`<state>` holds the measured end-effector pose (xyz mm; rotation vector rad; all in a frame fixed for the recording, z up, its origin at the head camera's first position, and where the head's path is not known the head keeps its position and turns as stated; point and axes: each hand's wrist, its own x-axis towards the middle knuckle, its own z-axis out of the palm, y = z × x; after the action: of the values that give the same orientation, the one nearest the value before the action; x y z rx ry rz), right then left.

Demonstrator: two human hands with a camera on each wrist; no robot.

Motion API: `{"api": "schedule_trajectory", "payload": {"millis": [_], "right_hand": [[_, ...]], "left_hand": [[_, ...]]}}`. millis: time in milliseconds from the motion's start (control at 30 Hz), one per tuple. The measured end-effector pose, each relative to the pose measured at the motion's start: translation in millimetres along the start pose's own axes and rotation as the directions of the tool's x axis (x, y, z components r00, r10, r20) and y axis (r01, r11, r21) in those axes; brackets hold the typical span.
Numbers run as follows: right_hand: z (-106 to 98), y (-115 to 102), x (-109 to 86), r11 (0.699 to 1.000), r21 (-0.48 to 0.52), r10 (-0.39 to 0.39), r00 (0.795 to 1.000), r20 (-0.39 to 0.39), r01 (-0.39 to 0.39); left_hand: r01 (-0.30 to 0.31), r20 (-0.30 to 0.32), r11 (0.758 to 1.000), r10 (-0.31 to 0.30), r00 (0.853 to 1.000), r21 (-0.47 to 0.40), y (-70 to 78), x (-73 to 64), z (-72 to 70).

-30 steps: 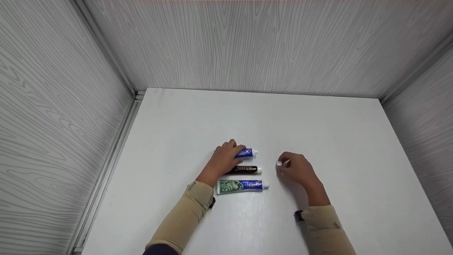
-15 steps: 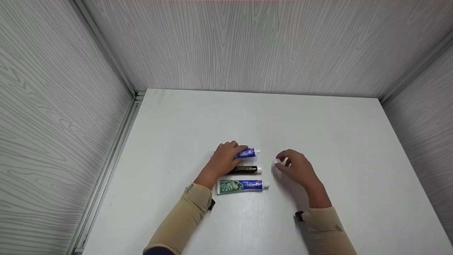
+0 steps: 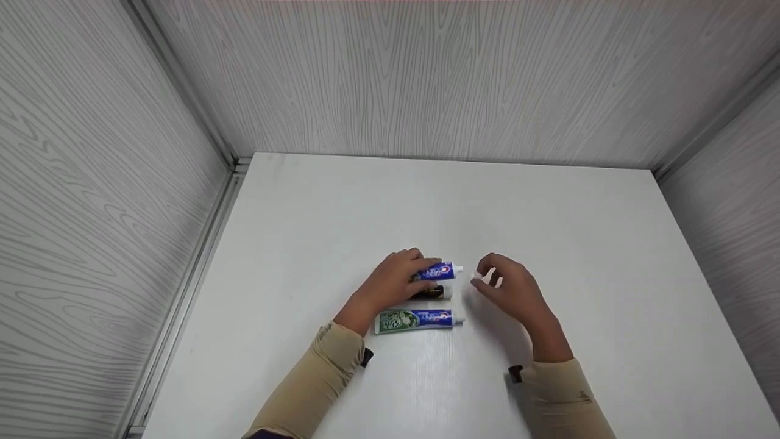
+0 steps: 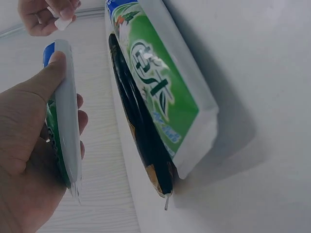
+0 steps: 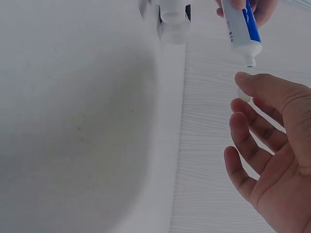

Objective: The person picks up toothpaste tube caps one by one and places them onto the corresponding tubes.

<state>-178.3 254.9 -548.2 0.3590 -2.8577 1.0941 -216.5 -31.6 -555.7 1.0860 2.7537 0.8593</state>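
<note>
My left hand (image 3: 393, 280) grips a blue and green toothpaste tube (image 4: 73, 116), thumb on one side and fingers on the other. That tube's bare nozzle (image 5: 250, 61) points toward my right hand (image 3: 512, 289). Between the thumb and index fingertip of the right hand is pinched a small white cap (image 5: 244, 95), a short way from the nozzle. Below the left hand lies a black toothpaste tube (image 4: 141, 116) with a white cap, partly hidden by that hand in the head view. Nearer the person rests a second green and blue toothpaste tube (image 3: 414, 320), its narrow nozzle facing right.
The tubes lie on a white table (image 3: 548, 213). Wood-grain panels stand around it: a back wall (image 3: 390, 79), a left wall (image 3: 91, 213) and a right wall (image 3: 731, 201).
My left hand has moved slightly right with its toothpaste tube, bringing the nozzle closer to the right hand. The right hand, still pinching the cap, has shifted slightly left and turned.
</note>
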Motion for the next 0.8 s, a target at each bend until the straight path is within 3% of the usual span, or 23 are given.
{"api": "schedule_trajectory", "payload": {"millis": [367,800], "right_hand": [[0,-4,-6.5,0.996,0.001,-0.092,0.995,-0.034,0.092],[-1,-13,-7.5,0.991,0.025,-0.133,0.990,-0.040,0.134]], "left_hand": [[-0.039,-0.013,0.999,0.039,0.999,0.005,8.1,-4.2,-1.1],[-0.064,-0.035,0.997,0.065,0.997,0.033,15.2,-5.1,-1.3]]}}
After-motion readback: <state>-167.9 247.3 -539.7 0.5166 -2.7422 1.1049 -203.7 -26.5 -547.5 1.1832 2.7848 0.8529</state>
